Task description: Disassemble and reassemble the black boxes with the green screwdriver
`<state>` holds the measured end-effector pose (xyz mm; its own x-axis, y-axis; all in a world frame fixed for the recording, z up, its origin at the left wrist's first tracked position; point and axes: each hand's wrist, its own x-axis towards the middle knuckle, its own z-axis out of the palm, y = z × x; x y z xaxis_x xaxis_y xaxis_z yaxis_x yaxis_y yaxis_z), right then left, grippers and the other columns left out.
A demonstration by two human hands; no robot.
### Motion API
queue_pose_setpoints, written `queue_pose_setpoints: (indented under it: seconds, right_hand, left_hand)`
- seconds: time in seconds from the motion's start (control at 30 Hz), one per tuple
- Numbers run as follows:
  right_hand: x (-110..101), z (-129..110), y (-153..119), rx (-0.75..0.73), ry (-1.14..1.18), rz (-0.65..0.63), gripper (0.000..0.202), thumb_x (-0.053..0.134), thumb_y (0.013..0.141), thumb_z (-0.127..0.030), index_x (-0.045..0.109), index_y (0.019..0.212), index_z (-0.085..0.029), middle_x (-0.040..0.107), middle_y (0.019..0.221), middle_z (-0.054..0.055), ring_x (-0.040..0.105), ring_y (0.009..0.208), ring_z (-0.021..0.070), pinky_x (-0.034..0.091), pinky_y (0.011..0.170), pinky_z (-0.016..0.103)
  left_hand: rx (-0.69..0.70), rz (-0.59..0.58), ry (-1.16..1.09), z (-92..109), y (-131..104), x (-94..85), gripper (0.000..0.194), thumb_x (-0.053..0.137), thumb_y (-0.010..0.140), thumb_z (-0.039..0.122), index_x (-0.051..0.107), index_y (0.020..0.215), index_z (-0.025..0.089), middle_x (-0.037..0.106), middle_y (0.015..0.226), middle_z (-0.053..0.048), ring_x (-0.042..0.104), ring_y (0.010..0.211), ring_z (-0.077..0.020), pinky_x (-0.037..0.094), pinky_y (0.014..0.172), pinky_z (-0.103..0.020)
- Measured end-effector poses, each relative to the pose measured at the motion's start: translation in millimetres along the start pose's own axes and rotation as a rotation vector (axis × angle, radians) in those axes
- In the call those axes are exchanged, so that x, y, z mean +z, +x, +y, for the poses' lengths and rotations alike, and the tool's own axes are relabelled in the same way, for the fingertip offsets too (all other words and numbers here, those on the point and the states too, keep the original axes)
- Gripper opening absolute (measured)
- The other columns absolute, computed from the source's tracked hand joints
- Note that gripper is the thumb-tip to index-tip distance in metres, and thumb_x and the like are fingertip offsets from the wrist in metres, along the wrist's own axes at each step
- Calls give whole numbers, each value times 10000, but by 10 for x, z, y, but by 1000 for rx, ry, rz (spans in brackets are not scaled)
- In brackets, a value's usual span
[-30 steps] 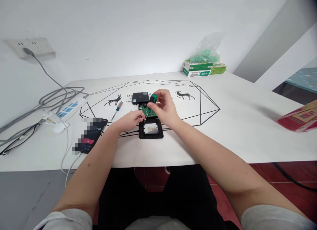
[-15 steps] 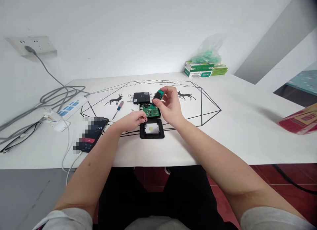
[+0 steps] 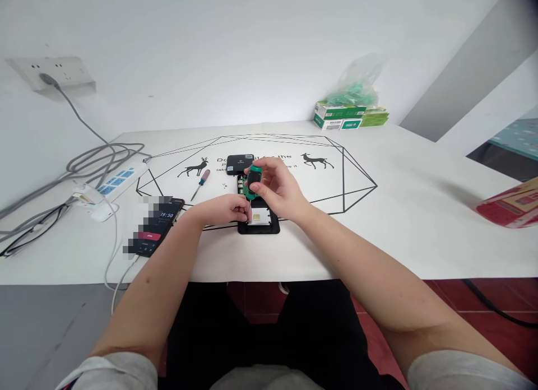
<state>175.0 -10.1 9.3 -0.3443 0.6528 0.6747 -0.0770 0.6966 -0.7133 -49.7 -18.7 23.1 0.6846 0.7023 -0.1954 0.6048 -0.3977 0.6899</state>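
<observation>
My right hand [image 3: 277,188] is closed around the black-and-green handle of a screwdriver [image 3: 254,180], which stands nearly upright with its shaft pointing down. My left hand [image 3: 227,209] is closed in a pinch at the shaft's lower end; what its fingertips grip is too small to make out. Under the tip lies a black casing part [image 3: 263,229] holding a silver metal plate [image 3: 265,216]. Just behind it sits a green circuit board [image 3: 242,186] in a black housing, mostly covered by my right hand and the handle. A black box lid [image 3: 239,163] lies beyond the board.
A second screwdriver [image 3: 200,184] lies left of the board. Farther left are a phone [image 3: 162,222] on a cable, a power strip [image 3: 120,182] and coiled grey cords. Green-white boxes [image 3: 340,115] stand at the back wall. A red packet [image 3: 510,205] lies far right.
The screwdriver has swung from tilted over the circuit board to nearly upright, its tip now lower, over the casing part. Both hands have moved slightly toward me, the right also leftward.
</observation>
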Motion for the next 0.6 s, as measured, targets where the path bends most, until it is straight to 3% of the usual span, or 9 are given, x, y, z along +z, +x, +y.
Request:
queue_pose_setpoints:
  seconds: [0.6]
  right_hand:
    - [38, -69, -26, -54, -67, -27, 424, 674, 1039, -569, 583, 1372, -321, 676, 1304, 95, 716, 1105, 237, 664, 808, 394]
  left_hand:
    - [-21, -6, 3, 17, -4, -11, 147, 727, 848, 261, 843, 936, 278, 711, 901, -19, 672, 882, -237, 524, 814, -347]
